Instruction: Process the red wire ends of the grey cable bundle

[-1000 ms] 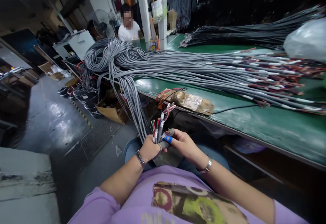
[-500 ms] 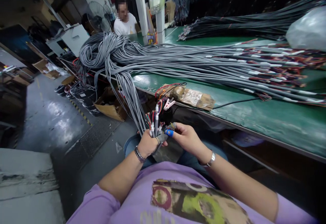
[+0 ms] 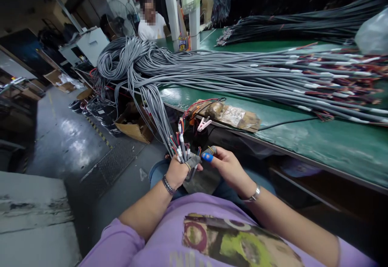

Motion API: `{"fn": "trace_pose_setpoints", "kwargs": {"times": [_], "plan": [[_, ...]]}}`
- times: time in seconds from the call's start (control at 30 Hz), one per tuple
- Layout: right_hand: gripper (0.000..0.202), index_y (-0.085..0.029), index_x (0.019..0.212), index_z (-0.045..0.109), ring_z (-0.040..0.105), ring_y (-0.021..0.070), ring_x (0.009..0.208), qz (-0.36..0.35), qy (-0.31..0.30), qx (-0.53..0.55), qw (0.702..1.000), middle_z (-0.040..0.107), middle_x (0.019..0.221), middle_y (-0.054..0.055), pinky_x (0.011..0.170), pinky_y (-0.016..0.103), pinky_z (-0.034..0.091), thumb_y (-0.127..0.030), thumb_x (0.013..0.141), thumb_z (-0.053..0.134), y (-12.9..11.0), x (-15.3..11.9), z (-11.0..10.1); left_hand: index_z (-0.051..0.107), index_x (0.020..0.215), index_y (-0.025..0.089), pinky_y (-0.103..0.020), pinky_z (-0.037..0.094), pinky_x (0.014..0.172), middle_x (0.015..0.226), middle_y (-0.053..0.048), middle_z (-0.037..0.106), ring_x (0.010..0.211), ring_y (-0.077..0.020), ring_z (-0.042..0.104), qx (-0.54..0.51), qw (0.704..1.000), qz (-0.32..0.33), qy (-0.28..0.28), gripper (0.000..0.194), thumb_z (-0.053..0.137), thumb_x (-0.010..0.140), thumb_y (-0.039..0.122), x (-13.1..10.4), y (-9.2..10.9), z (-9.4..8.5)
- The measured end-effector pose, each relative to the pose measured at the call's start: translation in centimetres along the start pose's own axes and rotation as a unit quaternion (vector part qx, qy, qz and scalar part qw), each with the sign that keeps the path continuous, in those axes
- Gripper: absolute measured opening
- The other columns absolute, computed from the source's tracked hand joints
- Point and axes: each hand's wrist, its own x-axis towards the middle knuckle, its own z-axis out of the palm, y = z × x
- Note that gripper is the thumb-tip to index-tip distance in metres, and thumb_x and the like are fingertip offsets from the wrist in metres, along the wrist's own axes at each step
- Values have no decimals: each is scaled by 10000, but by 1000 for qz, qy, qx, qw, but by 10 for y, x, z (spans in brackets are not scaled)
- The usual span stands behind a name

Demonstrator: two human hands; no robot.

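two hands over the lap | cable ends [image 3: 182,147] gripped in left hand [image 3: 177,172], upright, long axis toward counter [image 3: 303,145] | right hand [image 3: 226,168] just right, closed on a wire, blue-capped finger [image 3: 207,157] nearest

The left hand [image 3: 176,172] was fisted, thumb up. The right hand [image 3: 226,166] pinched, forearms converging over the lap.

Cables [image 3: 242,75]: smooth grey plastic sheath, slight sheen; coloured plastic-coated wires at ends. Bench top [image 3: 318,145]: green mat, semi-gloss, scuffed. Clip [image 3: 203,123] pink plastic. Fingertip cover [image 3: 207,157] blue, smooth, prob. rubber. Wristbands [image 3: 167,185] shiny metal. Shirt [image 3: 212,234] matt purple cloth. Floor [image 3: 69,137] worn concrete w/ glossy patches. Box [image 3: 133,131] matt cardboard.
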Motion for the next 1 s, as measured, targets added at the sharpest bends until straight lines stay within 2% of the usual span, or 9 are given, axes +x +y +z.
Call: {"fn": "trace_pose_setpoints", "kwargs": {"times": [0.07, 0.13, 0.2, 0.33, 0.43, 0.6, 0.7, 0.83, 1.0], "plan": [[310, -176, 695, 588, 478, 125, 601, -12, -15, -7, 1000, 563, 637, -5, 594, 258, 408, -470, 689, 685, -1, 2, -1, 690, 593, 123, -214, 354, 469, 534, -51, 610, 486, -98, 488, 31, 998, -7, -54, 413, 637, 722, 512, -1, 2, -3], [309, -177, 693, 581, 487, 132, 620, -23, -27, -15, 999, 568, 648, -2, 621, 267, 417, -468, 694, 683, -1, 3, -2, 687, 576, 122, -213, 346, 462, 514, -42, 590, 472, -90, 468, 49, 996, -12, -74, 418, 643, 715, 514, -1, 3, -4], [307, -174, 691, 579, 480, 130, 626, -29, -26, -17, 999, 565, 657, -1, 623, 266, 409, -463, 700, 682, 0, 4, -1, 678, 555, 125, -212, 335, 453, 490, -33, 576, 454, -85, 455, 35, 998, -10, -42, 409, 650, 710, 503, 0, 2, -4], [327, -172, 647, 556, 399, 101, 556, -14, -24, -11, 1000, 496, 590, -26, 550, 247, 347, -471, 703, 676, 2, 2, 3, 665, 544, 133, -219, 345, 458, 486, -38, 593, 464, -102, 493, -45, 996, 0, 76, 360, 669, 697, 459, 5, 0, 0], [360, -176, 612, 528, 358, 95, 522, 15, -33, -11, 999, 442, 543, -37, 502, 240, 302, -496, 681, 676, 3, -1, 5, 675, 588, 135, -222, 364, 467, 510, -43, 613, 503, -123, 538, -71, 992, 1, 107, 335, 670, 692, 453, 7, -1, 1], [328, -175, 723, 570, 443, 108, 561, 37, -4, -20, 999, 539, 654, -3, 542, 250, 369, -501, 732, 610, -6, 1, 3, 635, 542, 138, -228, 420, 500, 506, -40, 607, 501, -120, 554, -55, 995, -1, 81, 367, 659, 700, 469, 4, 0, -1], [324, -181, 829, 584, 503, 126, 622, 23, -31, -24, 999, 603, 731, 17, 578, 256, 401, -492, 743, 615, -16, 7, 6, 605, 534, 137, -244, 451, 491, 493, -30, 596, 457, -120, 553, -59, 997, -28, 50, 371, 685, 672, 471, 1, 3, 1], [329, -195, 748, 517, 512, 132, 549, 21, -93, 14, 995, 579, 557, -17, 564, 268, 394, -497, 728, 646, -22, 10, 14, 593, 528, 132, -245, 460, 478, 483, -31, 594, 435, -119, 553, -31, 998, -35, 42, 372, 704, 656, 463, -2, 3, 4], [362, -183, 668, 531, 473, 117, 531, 35, -50, 23, 998, 549, 554, -17, 544, 265, 360, -509, 674, 688, -18, 6, 17, 602, 533, 132, -228, 447, 483, 499, -34, 600, 457, -114, 558, -37, 998, -6, 42, 382, 662, 706, 468, -3, -4, 3]]}}
